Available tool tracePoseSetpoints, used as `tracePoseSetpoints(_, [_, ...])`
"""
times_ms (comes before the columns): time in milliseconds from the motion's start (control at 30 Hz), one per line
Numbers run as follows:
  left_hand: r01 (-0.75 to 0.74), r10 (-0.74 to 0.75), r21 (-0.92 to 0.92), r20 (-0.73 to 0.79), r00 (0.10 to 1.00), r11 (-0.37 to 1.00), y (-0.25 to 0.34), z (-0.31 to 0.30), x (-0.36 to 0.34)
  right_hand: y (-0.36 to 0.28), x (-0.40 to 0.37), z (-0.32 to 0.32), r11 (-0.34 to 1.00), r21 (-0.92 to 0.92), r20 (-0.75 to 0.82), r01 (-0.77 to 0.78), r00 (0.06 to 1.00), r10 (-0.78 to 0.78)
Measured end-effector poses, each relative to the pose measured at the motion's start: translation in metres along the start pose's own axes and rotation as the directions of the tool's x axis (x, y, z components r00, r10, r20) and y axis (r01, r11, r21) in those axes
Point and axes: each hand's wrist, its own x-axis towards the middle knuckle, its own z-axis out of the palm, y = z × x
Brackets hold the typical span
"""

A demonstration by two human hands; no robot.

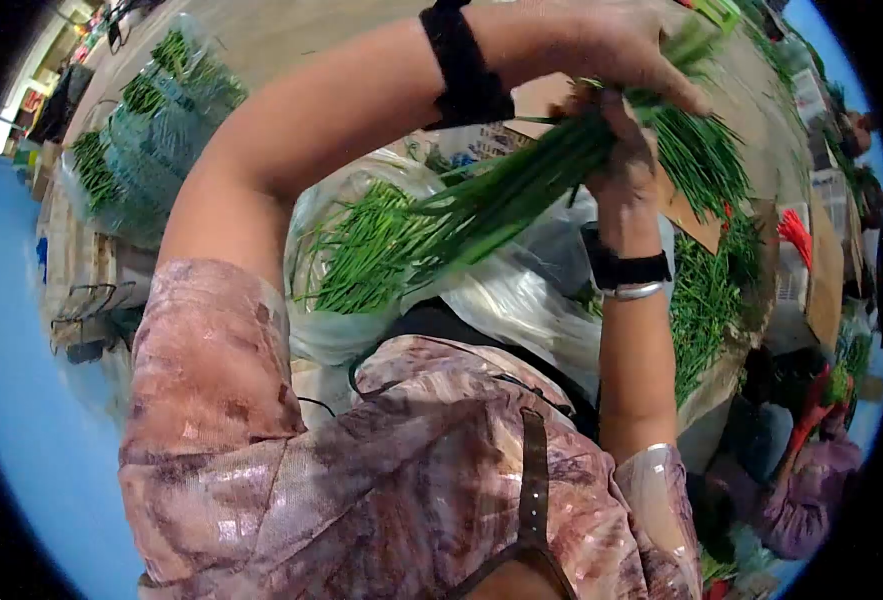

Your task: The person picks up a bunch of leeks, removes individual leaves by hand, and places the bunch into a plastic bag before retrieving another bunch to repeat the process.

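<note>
A long bunch of garlic chives (521, 195) stretches across the middle of the view. My right hand (623, 150) is wrapped round it, and leaves hang out on the far side of the fist. Just above, my left hand (631, 50) bends over the same bunch, blurred by motion. Smeared green leaves stick out between its thumb and fingers, which are partly hidden. Under the near end of the bunch, more chives (366, 250) lie in an open clear plastic bag (336, 335) in front of my body.
A wrapped plastic bag of greens (151, 135) stands at the upper left. To the right, a heap of chives (706, 310) lies beside cardboard (696, 215). A red glove (793, 238) is farther right. Another person in purple (811, 490) is at the lower right.
</note>
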Motion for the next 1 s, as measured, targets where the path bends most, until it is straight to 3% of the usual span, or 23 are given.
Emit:
tracePoseSetpoints(33, [0.163,-0.168,-0.051,-0.096,0.981,0.985,0.021,0.0,-0.003,-0.013,-0.01,-0.026,0.999,0.011,-0.073,0.047,0.996,-0.046])
tracePoseSetpoints(67, [0.308,-0.329,-0.132,-0.188,0.925,0.942,0.043,-0.001,-0.006,-0.032,-0.021,-0.034,0.986,0.139,-0.092,0.094,0.992,-0.081])
tracePoseSetpoints(100, [0.383,-0.392,-0.114,-0.074,0.917,0.917,0.045,-0.019,-0.01,-0.052,-0.034,-0.041,0.955,0.259,-0.119,0.145,0.986,-0.117])
tracePoseSetpoints(167, [0.246,-0.23,-0.299,0.089,0.969,0.922,-0.009,-0.042,-0.006,-0.094,-0.066,-0.085,0.848,0.446,-0.216,0.286,0.954,-0.208])
tracePoseSetpoints(233, [0.188,-0.205,-0.284,-0.034,0.978,0.94,-0.06,-0.045,-0.025,-0.132,-0.106,-0.112,0.864,0.134,-0.377,0.485,0.831,-0.409])
tracePoseSetpoints(367, [0.404,-0.394,-0.437,0.117,0.912,0.804,-0.064,-0.008,-0.067,-0.176,-0.175,-0.158,0.781,-0.118,-0.472,0.613,0.658,-0.587])
tracePoseSetpoints(400, [0.375,-0.368,-0.468,0.111,0.923,0.8,-0.066,0.005,-0.074,-0.177,-0.183,-0.153,0.762,-0.284,-0.534,0.582,0.564,-0.63])
tracePoseSetpoints(467, [0.327,-0.329,-0.523,0.091,0.94,0.787,-0.056,0.028,-0.082,-0.183,-0.204,-0.153,0.76,-0.236,-0.527,0.606,0.577,-0.624])
tracePoseSetpoints(533, [0.285,-0.285,-0.433,0.065,0.956,0.855,-0.054,0.043,-0.081,-0.184,-0.215,-0.155,0.768,-0.126,-0.595,0.628,0.572,-0.565])
tracePoseSetpoints(600, [0.199,-0.216,-0.303,-0.023,0.976,0.932,-0.053,0.055,-0.083,-0.175,-0.224,-0.146,0.707,-0.44,-0.576,0.554,0.43,-0.695])
tracePoseSetpoints(700, [0.062,-0.123,-0.24,-0.245,0.962,0.969,-0.042,0.064,-0.087,-0.179,-0.246,-0.172,0.722,-0.407,-0.638,0.559,0.392,-0.663])
tracePoseSetpoints(733, [0.0,-0.1,-0.301,-0.319,0.942,0.954,-0.034,0.069,-0.09,-0.175,-0.251,-0.166,0.739,-0.407,-0.653,0.537,0.395,-0.647])
tracePoseSetpoints(833, [0.011,-0.032,-0.094,-0.221,0.975,0.996,-0.006,0.082,-0.099,-0.164,-0.259,-0.163,0.745,-0.475,-0.692,0.468,0.324,-0.645])
tracePoseSetpoints(900, [-0.097,0.106,0.08,-0.106,0.989,0.992,0.0,0.105,-0.096,-0.159,-0.261,-0.17,0.749,-0.486,-0.723,0.449,0.274,-0.634])
tracePoseSetpoints(967, [-0.162,0.203,0.347,-0.084,0.976,0.924,-0.011,0.128,-0.09,-0.15,-0.253,-0.164,0.771,-0.455,-0.761,0.447,0.254,-0.596])
tracePoseSetpoints(1000, [-0.126,0.138,0.342,-0.011,0.99,0.931,-0.011,0.132,-0.089,-0.147,-0.25,-0.157,0.781,-0.43,-0.782,0.452,0.245,-0.573])
